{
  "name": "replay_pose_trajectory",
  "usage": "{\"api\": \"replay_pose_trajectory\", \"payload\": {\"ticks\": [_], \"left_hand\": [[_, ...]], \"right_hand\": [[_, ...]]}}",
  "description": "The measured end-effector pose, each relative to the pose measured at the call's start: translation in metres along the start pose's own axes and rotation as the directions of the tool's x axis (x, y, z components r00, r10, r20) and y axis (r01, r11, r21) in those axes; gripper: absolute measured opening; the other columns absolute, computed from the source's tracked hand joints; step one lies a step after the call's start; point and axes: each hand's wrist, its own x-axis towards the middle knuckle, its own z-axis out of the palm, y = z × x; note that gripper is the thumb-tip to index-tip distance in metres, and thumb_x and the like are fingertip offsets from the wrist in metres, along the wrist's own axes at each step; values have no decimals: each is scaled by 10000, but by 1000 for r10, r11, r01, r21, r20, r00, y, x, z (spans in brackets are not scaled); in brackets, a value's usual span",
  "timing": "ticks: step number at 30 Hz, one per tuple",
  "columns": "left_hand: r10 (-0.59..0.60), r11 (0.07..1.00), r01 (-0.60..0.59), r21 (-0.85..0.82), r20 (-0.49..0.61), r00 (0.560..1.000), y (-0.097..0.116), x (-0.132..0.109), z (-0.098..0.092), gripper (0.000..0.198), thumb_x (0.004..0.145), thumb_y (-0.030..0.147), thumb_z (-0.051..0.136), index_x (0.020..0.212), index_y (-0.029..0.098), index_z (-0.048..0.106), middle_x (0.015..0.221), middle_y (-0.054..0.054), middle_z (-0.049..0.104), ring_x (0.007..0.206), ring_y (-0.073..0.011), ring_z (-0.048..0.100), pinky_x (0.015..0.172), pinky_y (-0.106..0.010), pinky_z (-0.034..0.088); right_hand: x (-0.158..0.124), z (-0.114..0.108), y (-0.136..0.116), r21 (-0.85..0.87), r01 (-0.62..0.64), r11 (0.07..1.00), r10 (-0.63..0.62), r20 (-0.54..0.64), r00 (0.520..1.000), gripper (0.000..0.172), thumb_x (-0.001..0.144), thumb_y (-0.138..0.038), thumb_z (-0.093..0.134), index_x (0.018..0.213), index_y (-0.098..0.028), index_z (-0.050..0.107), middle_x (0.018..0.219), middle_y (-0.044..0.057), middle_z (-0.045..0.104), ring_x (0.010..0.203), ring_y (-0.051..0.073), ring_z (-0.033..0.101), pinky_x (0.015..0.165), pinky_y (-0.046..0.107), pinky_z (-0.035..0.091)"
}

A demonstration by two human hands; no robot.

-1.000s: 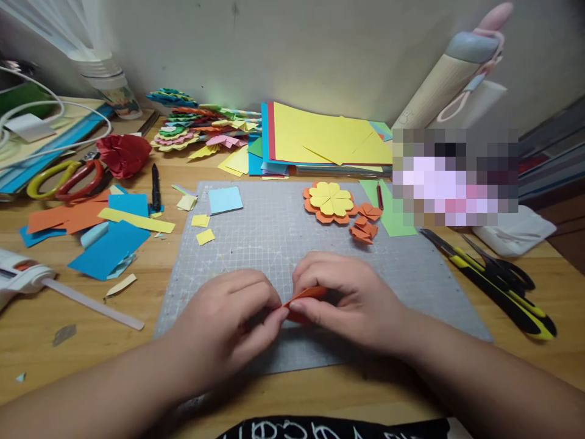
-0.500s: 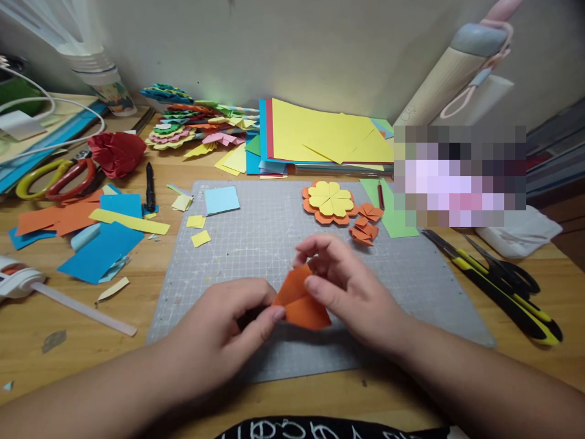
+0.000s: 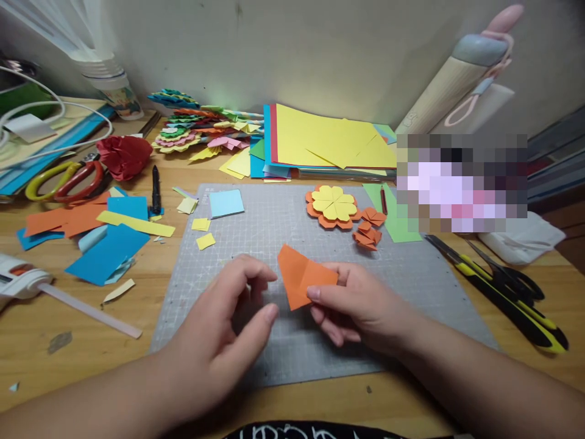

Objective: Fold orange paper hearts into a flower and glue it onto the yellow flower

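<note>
A small creased piece of orange paper (image 3: 299, 274) is pinched between the thumb and fingers of my right hand (image 3: 354, 299), held above the grey cutting mat (image 3: 205, 329). My left hand (image 3: 237, 305) is just to the left of the paper, thumb and fingers apart, touching nothing. Beyond my hands, a yellow and orange paper flower (image 3: 331, 204) lies on the mat. Two small folded orange paper pieces (image 3: 367, 236) sit beside it. Light blue square paper (image 3: 227, 203) and small yellow squares (image 3: 205, 241) rest at the mat's upper left.
Paper scraps (image 3: 109, 253), a hot glue gun (image 3: 21, 280) and red-and-yellow-handled scissors (image 3: 80, 180) lie on the left. A yellow-black utility knife (image 3: 512, 305) and black scissors (image 3: 514, 277) lie on the right. Coloured paper sheets (image 3: 329, 134) are stacked behind, near paper flowers (image 3: 178, 137).
My left hand has let go of the orange paper and moved slightly left. My right hand has turned the paper and now holds it alone by its right side. The view has shifted slightly.
</note>
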Motion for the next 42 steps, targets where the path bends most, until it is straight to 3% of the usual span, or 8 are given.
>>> {"api": "replay_pose_trajectory", "payload": {"ticks": [5,8,10,12,15,19,33,42], "left_hand": [[362,837,-335,432,23,932,-10,3,-4,181,853,73,561,911,242,589,928,3,648,924,-182,550,833,-357,358],[406,796,-360,487,11,914,-13,6,-4,150,862,87,580,824,231,596,810,32,673,846,-170,572,773,-345,340],[393,781,-342,523,15,919,-14,7,-5,146,862,94,586,801,227,597,794,37,673,822,-164,572,741,-338,327],[368,775,-326,541,32,929,-14,7,-4,149,873,103,571,784,221,588,794,36,669,812,-161,561,725,-336,313],[324,780,-310,543,73,943,-14,8,-2,161,898,120,532,768,207,572,809,24,660,807,-167,537,726,-339,306],[258,769,-309,559,171,951,-14,7,2,195,918,151,496,738,183,566,784,4,640,758,-174,511,701,-342,303],[-17,847,-90,523,197,980,-12,1,-2,182,855,242,602,682,183,597,780,10,634,768,-184,551,729,-355,324],[114,811,-265,521,303,946,-5,4,-4,230,934,212,471,824,221,673,761,12,655,752,-166,580,708,-341,329]], "right_hand": [[-1,-2,-2,-79,-163,983,175,174,969,256,822,-350,585,671,-150,530,445,-43,535,284,27,354,285,153,196],[-4,0,-1,-304,15,952,-22,-20,1000,226,871,-386,539,936,-170,520,593,-21,589,376,66,423,348,178,311],[-7,0,0,-601,237,763,-401,-154,903,301,861,-323,567,1115,-193,472,877,45,614,635,122,558,524,238,459],[-9,-1,1,-850,342,401,-670,-18,742,338,821,-220,602,1141,-186,497,1083,92,550,920,185,549,751,322,479],[-7,-2,4,-936,352,-26,-670,277,689,146,828,-135,571,971,-154,593,1042,92,574,937,217,513,799,373,418],[-3,0,12,-922,304,-241,-586,388,712,203,899,-102,480,739,-133,602,784,59,600,718,181,469,643,343,351],[-2,-8,12,-928,311,204,-503,173,847,119,806,-151,708,721,-159,626,808,10,613,802,157,562,731,314,397],[-6,-6,10,-931,365,6,-526,308,793,142,915,-205,560,846,-185,683,836,33,632,801,181,545,734,354,364]]}}
